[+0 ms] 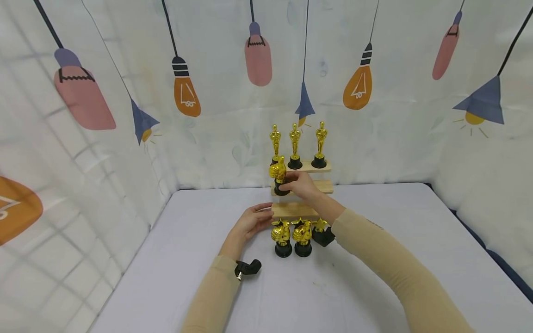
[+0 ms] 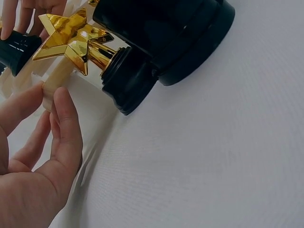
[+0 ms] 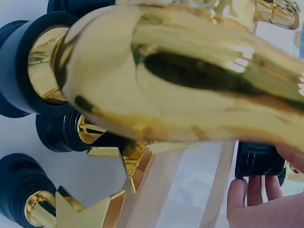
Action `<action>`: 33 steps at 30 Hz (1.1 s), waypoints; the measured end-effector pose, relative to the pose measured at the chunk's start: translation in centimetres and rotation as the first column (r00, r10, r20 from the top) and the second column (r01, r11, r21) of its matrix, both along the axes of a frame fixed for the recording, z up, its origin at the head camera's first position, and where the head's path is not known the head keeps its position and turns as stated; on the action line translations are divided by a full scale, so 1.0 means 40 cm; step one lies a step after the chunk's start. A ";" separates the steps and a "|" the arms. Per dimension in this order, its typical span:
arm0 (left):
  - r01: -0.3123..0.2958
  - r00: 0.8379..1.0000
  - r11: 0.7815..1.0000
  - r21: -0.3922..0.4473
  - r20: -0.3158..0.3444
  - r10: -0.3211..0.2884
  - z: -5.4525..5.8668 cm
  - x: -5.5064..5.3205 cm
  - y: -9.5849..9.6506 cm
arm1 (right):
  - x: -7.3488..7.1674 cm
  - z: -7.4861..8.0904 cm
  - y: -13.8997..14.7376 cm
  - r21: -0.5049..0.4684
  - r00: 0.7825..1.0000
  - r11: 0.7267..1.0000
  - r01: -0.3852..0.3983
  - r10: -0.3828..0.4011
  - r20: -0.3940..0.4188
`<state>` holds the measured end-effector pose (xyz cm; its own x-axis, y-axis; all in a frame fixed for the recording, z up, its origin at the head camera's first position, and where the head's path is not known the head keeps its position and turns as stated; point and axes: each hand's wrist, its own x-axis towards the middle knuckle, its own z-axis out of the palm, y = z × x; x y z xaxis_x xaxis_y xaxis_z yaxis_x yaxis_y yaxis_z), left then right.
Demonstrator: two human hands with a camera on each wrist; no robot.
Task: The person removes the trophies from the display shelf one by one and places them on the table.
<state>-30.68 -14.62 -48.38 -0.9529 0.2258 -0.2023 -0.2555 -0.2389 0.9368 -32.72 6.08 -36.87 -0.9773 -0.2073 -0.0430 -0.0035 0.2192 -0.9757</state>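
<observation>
A stepped wooden stand (image 1: 291, 211) has three gold figure trophies (image 1: 320, 144) on its top step. My right hand (image 1: 301, 185) grips the black base of a gold thumbs-up trophy (image 1: 277, 170) at the left end of the middle step; whether the base touches the wood I cannot tell. My left hand (image 1: 251, 221) pinches the left end of the lowest step (image 2: 58, 78) between thumb and fingers. In front of the stand, two more thumbs-up trophies (image 1: 302, 238) stand on the table, with several gold star trophies (image 2: 71, 40) just behind them, partly hidden.
A white cloth covers the table (image 1: 366, 277). Behind it hangs a pale curtain (image 1: 225, 138) printed with lamps. The right forearm's sleeve (image 1: 383, 259) passes over the table just right of the star trophies. A black band (image 1: 248, 267) sits on the left wrist.
</observation>
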 end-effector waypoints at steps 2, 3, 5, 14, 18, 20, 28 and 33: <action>-0.001 1.000 1.000 -0.001 0.003 0.001 -0.001 -0.001 0.000 | 0.001 0.000 0.006 0.005 1.000 1.000 -0.002 0.002 0.004; -0.002 1.000 1.000 -0.001 0.004 0.002 -0.002 0.000 0.000 | 0.003 0.001 0.009 0.006 1.000 1.000 -0.003 0.003 0.005; -0.004 1.000 1.000 -0.001 0.008 0.004 -0.001 -0.001 0.000 | 0.006 0.003 0.016 -0.001 1.000 1.000 -0.010 0.010 0.004; -0.005 1.000 1.000 0.003 0.007 0.005 0.003 0.002 0.001 | 0.026 0.006 0.049 -0.011 0.999 0.999 -0.041 0.040 -0.028; -0.007 1.000 1.000 -0.003 -0.002 0.007 0.002 0.003 0.003 | 0.030 0.007 0.063 0.002 0.998 0.999 -0.041 0.041 -0.047; -0.009 1.000 1.000 -0.007 -0.001 0.009 0.003 0.003 0.003 | 0.031 0.006 0.069 0.014 0.997 0.999 -0.044 0.045 -0.062; -0.009 1.000 1.000 0.003 0.002 0.009 0.000 0.004 0.002 | 0.058 0.014 0.095 0.032 0.999 0.998 -0.049 0.049 -0.013; -0.016 1.000 1.000 0.000 -0.002 0.016 -0.001 0.003 0.001 | 0.071 0.015 0.117 0.066 0.999 0.997 -0.050 0.050 -0.002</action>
<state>-30.54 -14.56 -48.42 -0.9567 0.2106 -0.2007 -0.2501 -0.2426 0.9373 -29.87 10.76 -36.29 -0.9660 -0.2526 -0.0549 -0.0193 0.2824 -0.9591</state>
